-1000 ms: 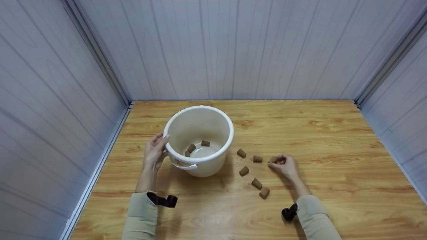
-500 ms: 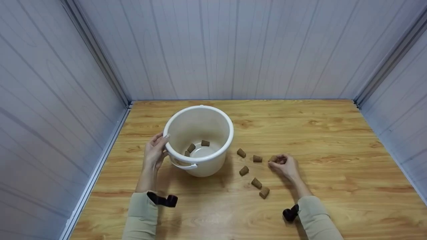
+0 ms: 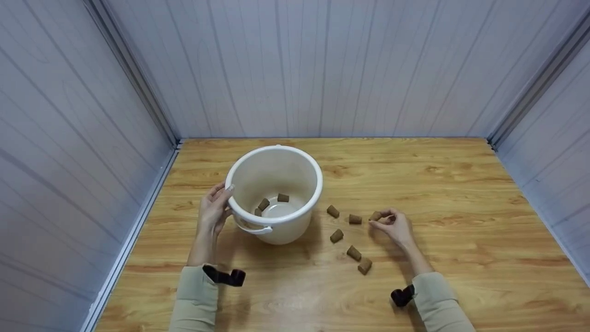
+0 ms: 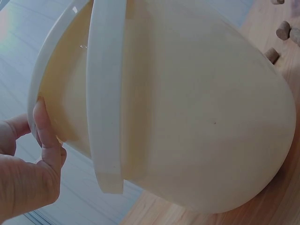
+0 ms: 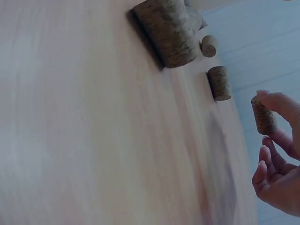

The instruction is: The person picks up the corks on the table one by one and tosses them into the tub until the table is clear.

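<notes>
A white bucket (image 3: 281,230) stands on the table, several brown corks inside it, one cork (image 3: 283,198) near the middle of its floor. My left hand (image 3: 214,212) grips the bucket's left rim; in the left wrist view the thumb of that hand (image 4: 33,178) lies over the rim (image 4: 40,79). Right of the bucket, my right hand (image 3: 394,228) pinches a cork (image 3: 375,216) between thumb and finger. The right wrist view shows this cork (image 5: 264,116) held at its ends by my right hand (image 5: 283,164), the other fingers curled.
Several loose corks lie between the bucket and my right hand, among them one cork (image 3: 355,219) beside the held one and another cork (image 3: 364,266) nearer the front. The bucket's handle (image 3: 253,229) hangs at its front left. Pale panels (image 3: 304,69) enclose the table (image 3: 295,299).
The cork in my right hand has risen slightly from the table, with the fingers a little higher than before. My left hand and the bucket have stayed in place.
</notes>
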